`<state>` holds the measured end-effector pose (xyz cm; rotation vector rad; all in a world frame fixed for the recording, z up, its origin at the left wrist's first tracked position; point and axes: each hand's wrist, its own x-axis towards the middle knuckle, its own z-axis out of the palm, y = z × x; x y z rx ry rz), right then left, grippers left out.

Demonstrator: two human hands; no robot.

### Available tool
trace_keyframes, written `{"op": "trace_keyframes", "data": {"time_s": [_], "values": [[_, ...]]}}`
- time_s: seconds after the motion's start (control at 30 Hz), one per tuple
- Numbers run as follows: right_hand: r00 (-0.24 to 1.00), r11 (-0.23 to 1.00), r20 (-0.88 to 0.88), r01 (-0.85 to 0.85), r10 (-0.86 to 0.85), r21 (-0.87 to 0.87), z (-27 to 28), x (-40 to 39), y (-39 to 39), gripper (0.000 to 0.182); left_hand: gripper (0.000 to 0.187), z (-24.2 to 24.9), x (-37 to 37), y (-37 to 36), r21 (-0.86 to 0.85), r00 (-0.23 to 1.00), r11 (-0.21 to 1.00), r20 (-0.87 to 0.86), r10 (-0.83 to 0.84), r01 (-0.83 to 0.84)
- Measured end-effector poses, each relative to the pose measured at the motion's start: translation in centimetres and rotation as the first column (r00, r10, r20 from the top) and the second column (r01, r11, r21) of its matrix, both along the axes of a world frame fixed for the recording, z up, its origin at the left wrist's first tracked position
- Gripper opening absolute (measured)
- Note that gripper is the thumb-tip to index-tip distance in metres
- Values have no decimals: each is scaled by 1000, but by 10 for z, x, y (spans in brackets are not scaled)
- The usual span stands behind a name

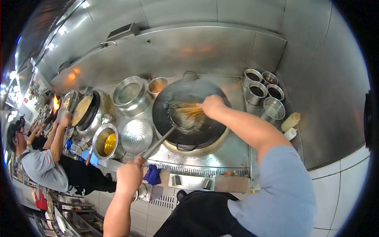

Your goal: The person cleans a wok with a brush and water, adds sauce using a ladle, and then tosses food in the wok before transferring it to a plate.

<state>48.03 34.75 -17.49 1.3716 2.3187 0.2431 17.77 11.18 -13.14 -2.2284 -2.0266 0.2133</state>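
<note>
A large black wok [166, 132] with steam above it sits on the stove. My left hand [129, 175] is closed round the long handle of a metal ladle [183, 120], whose bowl rests inside the wok. Over the wok's right half, my right hand [212, 106] grips a bundle of thin light-brown sticks [189, 110], which looks like a bamboo brush. The ends of the sticks reach into the ladle's bowl. Wet, foamy liquid shows around the bowl.
Left of the wok are a perforated strainer [136, 136], a pot of yellow oil [105, 142] and a steel pot [129, 94]. Dark sauces fill containers [256, 91] at the right, near two squeeze bottles [290, 122]. A co-worker [47, 168] stands at the far left.
</note>
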Motion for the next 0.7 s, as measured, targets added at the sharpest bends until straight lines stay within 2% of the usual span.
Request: {"op": "trace_keyframes", "data": {"time_s": [0.03, 0.07, 0.13, 0.17, 0.2, 0.27, 0.33, 0.37, 0.4, 0.47, 0.53, 0.57, 0.6, 0.63, 0.67, 0.7], "values": [[993, 993, -97, 75, -66, 91, -8, -17, -15, 51, 30, -2, -2, 1, -2, 1000, 1000, -7, 2, -2], [984, 987, -178, 5, 24, 160, -42, -19, -15, 51, 30, -2, -1, 3, -6, 1000, 1000, -15, -5, 5], [952, 966, -303, -113, 38, -234, -47, -10, -20, 54, 29, 9, -2, 7, -23, 1000, 1000, -8, -17, 16], [958, 966, -283, -106, 36, -236, -69, -2, 4, 58, 28, 13, -5, 10, -19, 999, 999, 34, -29, 29], [996, 966, -26, -94, 90, -241, -32, -2, 8, 56, 27, 15, -9, 9, -23, 996, 999, 78, -38, 40], [968, 980, -153, 195, -199, -44, -15, -22, -6, 50, 27, 4, -14, 14, -7, 995, 999, 92, -49, 50], [939, 996, -338, 84, -69, 29, -59, -30, -25, 47, 27, 2, -22, 15, -1, 992, 997, 100, -75, 76], [923, 983, -384, -60, -11, -173, -29, -26, -51, 44, 27, 3, -27, 16, -17, 993, 996, 87, -81, 82], [918, 966, -391, -34, -72, -258, -32, -15, -43, 44, 27, 5, -31, 16, -30, 993, 996, 77, -84, 86], [995, 994, -61, 72, -77, -83, -18, 2, -13, 45, 24, 2, -49, 14, -44, 998, 998, 38, -47, 49], [912, 940, -301, 322, -277, 113, -12, 8, -8, 54, 19, -27, -79, 17, 3, 997, 999, 65, 41, -41], [852, 922, -434, 372, -294, 105, 26, 6, -30, 51, 17, -40, -85, 14, 70, 994, 997, -96, 45, -38], [773, 903, -557, 419, -304, 89, 64, 5, -55, 49, 14, -80, -98, 18, 212, 983, 968, -98, 154, -131], [775, 902, -556, 420, -301, 97, 66, 7, -61, 49, 15, -102, -101, 17, 159, 967, 954, 63, 248, -255], [403, 867, -863, 492, -305, -77, 65, 12, -71, 49, 18, -120, -101, 15, 86, 915, 928, 217, 339, -364], [-69, 840, -962, 472, -265, -265, 62, 15, -83, 49, 20, -139, -99, 10, 80, 880, 908, 295, 372, -410]]}}
